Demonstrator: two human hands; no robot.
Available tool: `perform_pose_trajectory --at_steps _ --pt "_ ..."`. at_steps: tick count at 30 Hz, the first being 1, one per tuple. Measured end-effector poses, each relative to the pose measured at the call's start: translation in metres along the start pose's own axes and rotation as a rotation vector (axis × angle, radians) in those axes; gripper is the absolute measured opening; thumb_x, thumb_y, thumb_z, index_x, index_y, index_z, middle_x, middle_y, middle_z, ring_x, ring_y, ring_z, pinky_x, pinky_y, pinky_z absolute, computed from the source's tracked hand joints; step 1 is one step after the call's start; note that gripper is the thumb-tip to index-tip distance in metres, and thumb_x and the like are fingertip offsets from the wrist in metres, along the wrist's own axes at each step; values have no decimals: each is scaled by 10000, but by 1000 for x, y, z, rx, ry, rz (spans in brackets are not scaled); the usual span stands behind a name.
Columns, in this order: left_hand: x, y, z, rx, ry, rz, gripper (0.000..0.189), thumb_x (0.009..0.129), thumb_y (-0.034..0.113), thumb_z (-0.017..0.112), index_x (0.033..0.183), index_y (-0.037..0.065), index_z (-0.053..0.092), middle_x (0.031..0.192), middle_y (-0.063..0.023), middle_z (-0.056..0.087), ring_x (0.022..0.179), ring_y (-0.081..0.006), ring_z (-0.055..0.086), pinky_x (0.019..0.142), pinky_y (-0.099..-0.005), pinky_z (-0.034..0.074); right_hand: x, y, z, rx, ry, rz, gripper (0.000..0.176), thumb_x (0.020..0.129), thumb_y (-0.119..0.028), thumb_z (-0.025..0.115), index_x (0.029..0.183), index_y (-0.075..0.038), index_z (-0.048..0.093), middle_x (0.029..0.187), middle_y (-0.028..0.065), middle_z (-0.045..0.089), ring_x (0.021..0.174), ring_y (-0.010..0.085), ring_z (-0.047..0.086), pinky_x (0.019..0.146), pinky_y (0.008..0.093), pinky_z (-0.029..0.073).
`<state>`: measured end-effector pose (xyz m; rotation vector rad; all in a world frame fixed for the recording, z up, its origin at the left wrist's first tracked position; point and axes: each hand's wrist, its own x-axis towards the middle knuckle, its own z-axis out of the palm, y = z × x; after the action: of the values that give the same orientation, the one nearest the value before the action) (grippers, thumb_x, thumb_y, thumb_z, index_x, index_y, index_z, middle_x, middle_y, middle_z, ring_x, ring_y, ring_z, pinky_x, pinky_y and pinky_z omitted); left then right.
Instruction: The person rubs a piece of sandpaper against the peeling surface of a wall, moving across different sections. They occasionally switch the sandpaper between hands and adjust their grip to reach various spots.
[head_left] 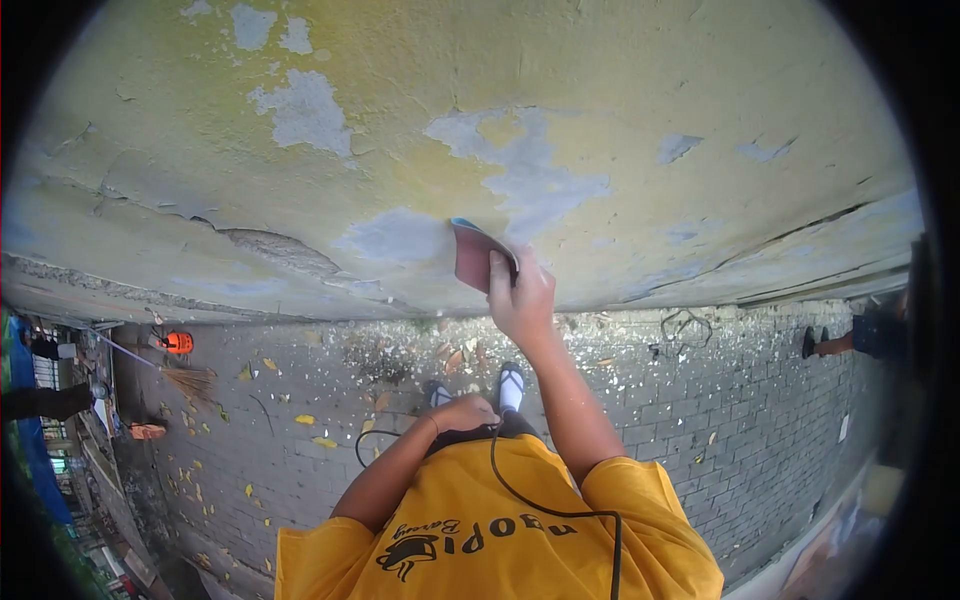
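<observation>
My right hand (pixel 525 295) is raised to the peeling yellow wall (pixel 640 230). Pinched between its thumb and fingers is a bent sheet of reddish-brown sandpaper (pixel 472 258), its upper edge close to a bare grey patch (pixel 400 235). Whether the sheet presses on the wall is hard to tell. Down at my waist, my left hand (pixel 466 412) is closed, with a black cable (pixel 510 480) at its fingertips. That cable runs up over the front of my yellow shirt (pixel 480 540).
Paint flakes and yellow leaves litter the brick paving (pixel 640 410) around my feet. To the left are a broom (pixel 188 380), an orange container (pixel 178 343) and a brick (pixel 147 431). Another person's leg (pixel 835 345) shows at the far right.
</observation>
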<state>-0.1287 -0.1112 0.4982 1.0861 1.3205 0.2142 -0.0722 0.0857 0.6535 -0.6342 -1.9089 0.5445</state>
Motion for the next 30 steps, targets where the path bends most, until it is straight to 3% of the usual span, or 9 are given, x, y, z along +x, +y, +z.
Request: perform_pose_trajectory --at_steps 4,9,11,17,19,21,23,27,30 --pt "-5 2 -1 -22 65 -4 366 936 328 614 992 -23 701 883 -136 714 797 -178 619 773 -330 484 18 -1 -20 564 490 542 238 1026 -177 530 1167 5 469 830 105 630 530 74 526 431 210 402" --pt "-19 -4 5 -147 208 68 324 951 284 611 1066 -11 677 972 -143 712 892 -194 659 841 -320 499 8 20 -7 -31 54 -242 178 1029 -118 501 1134 20 542 871 135 668 579 105 598 478 226 472" --pt "-29 -13 0 -216 300 127 311 951 261 615 1098 -9 665 1008 -147 710 933 -201 671 870 -319 503 4 27 -26 427 463 430 187 1022 -108 514 1136 30 569 862 135 666 608 122 622 485 244 491" --pt "-143 8 -19 71 1004 151 312 922 223 660 1152 12 645 1072 -176 682 990 -292 663 896 -364 494 9 17 -9 -112 93 -304 148 958 -26 607 1095 29 617 845 148 694 614 177 655 504 310 515" --pt "-187 5 -21 230 1245 161 266 929 174 646 1140 10 647 1083 -168 675 1004 -283 647 896 -366 494 31 -17 -17 640 976 760 156 980 1 548 1120 52 596 862 173 698 624 157 664 463 286 485" --pt "-215 -15 -12 -72 1457 126 234 957 148 611 1139 4 640 1065 -134 667 1002 -232 631 890 -348 492 -18 46 5 -27 436 -43 222 886 1 671 1103 16 625 847 150 700 645 246 677 568 319 533" --pt "-226 -51 -12 -302 1559 154 221 971 138 593 1138 0 634 1048 -110 660 991 -200 623 885 -334 490 -17 31 5 -102 106 -228 236 887 6 667 1120 18 629 855 152 700 653 253 679 578 316 534" --pt "-251 -150 17 -359 1775 -87 185 989 138 571 1090 -8 626 970 -68 641 876 -157 615 815 -318 500 -8 35 10 150 726 165 193 917 -31 662 1091 50 650 898 179 716 714 239 714 614 318 561" --pt "-259 -226 55 -367 1611 -344 165 970 156 599 961 -5 636 836 -59 645 751 -157 608 726 -325 507 -18 8 19 -161 93 -146 274 851 0 701 1115 44 641 856 162 718 663 232 709 596 327 563"
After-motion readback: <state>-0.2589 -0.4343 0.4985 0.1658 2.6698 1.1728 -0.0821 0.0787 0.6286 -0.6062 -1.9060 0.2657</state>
